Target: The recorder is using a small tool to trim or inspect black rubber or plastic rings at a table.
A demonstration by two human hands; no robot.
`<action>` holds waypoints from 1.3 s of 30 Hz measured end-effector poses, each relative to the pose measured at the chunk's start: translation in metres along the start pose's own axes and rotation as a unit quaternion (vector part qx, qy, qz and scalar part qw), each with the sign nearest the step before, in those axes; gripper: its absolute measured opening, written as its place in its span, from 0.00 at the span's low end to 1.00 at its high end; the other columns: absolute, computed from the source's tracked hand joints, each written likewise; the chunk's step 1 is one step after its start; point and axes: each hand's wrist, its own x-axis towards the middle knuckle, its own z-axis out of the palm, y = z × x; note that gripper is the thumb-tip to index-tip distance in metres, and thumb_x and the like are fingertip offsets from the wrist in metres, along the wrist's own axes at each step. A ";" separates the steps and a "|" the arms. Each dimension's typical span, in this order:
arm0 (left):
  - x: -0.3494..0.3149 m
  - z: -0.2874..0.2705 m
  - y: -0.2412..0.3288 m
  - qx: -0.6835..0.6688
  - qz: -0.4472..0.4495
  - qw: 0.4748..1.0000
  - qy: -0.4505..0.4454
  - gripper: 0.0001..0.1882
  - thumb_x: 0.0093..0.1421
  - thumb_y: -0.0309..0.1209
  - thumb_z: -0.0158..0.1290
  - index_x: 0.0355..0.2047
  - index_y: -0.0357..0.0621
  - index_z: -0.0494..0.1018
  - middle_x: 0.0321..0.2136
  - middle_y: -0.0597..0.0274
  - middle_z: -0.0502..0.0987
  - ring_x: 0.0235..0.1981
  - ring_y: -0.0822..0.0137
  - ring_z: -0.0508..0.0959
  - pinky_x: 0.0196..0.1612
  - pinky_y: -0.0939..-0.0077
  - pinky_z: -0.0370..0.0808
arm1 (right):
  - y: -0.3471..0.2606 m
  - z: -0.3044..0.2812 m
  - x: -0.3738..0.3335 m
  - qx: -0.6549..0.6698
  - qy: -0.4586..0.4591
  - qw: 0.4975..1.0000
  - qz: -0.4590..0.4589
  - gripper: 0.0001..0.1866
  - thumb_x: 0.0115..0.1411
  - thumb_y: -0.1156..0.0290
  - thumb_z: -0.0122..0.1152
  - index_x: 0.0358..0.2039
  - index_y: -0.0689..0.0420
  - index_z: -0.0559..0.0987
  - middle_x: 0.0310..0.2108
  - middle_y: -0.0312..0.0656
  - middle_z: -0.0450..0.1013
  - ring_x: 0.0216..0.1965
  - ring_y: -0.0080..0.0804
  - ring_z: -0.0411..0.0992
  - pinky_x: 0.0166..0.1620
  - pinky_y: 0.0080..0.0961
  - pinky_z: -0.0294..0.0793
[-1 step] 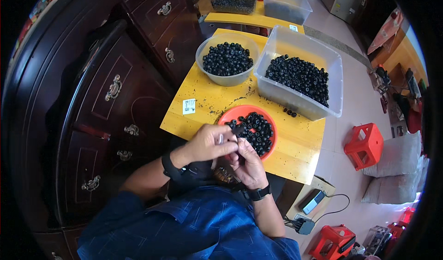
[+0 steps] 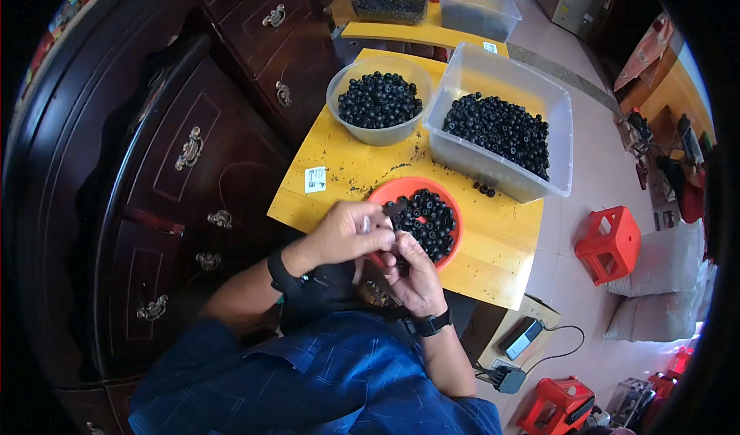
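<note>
Both hands meet over the near left rim of a red bowl (image 2: 460,234) of small black ring-shaped rubber-like pieces (image 2: 432,213). My left hand (image 2: 348,232) is closed round a slim tool with a dark flat tip (image 2: 395,207), which points up over the bowl. Just to its right, my right hand (image 2: 416,274) is closed, thumb and fingertips pinched at the tool's lower part. A small dark piece seems to sit among those fingers, too hidden to name. The fingertips of the two hands nearly touch.
Behind the bowl, a round translucent tub (image 2: 380,135) and a rectangular clear bin (image 2: 493,165) hold more black pieces. Several loose pieces (image 2: 484,189) and black crumbs lie on the yellow table (image 2: 493,257). A dark wooden cabinet (image 2: 185,219) stands left; a red stool (image 2: 609,242) is right.
My left hand has shifted very slightly, and the tool's dark tip has moved up and a little left. The right hand stays nearly in place.
</note>
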 end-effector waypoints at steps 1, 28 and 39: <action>0.009 -0.011 0.005 0.086 0.015 0.995 0.037 0.04 0.60 0.26 0.59 0.34 0.38 0.76 0.27 0.70 0.78 0.28 0.81 0.76 0.32 0.84 0.73 | -0.001 -0.002 0.001 0.001 -0.001 1.000 -0.001 0.09 0.68 0.62 0.55 0.39 0.53 0.75 0.38 0.37 0.76 0.32 0.19 0.71 0.36 0.15 0.74; -0.006 0.031 0.012 0.455 0.093 0.884 0.058 0.10 0.52 0.36 0.62 0.31 0.45 0.78 0.23 0.55 0.78 0.26 0.50 0.80 0.29 0.58 0.76 | 0.004 0.014 0.013 0.053 0.045 0.997 -0.036 0.25 0.72 0.56 0.39 0.57 0.63 0.69 0.58 0.49 0.68 0.60 0.41 0.65 0.65 0.37 0.61; 0.015 0.030 0.014 0.369 0.135 0.915 0.094 0.06 0.53 0.29 0.60 0.32 0.46 0.77 0.21 0.60 0.78 0.23 0.59 0.81 0.26 0.66 0.76 | -0.019 0.016 -0.001 -0.037 0.099 0.993 -0.056 0.14 0.69 0.62 0.49 0.48 0.57 0.73 0.42 0.34 0.75 0.47 0.27 0.73 0.52 0.29 0.74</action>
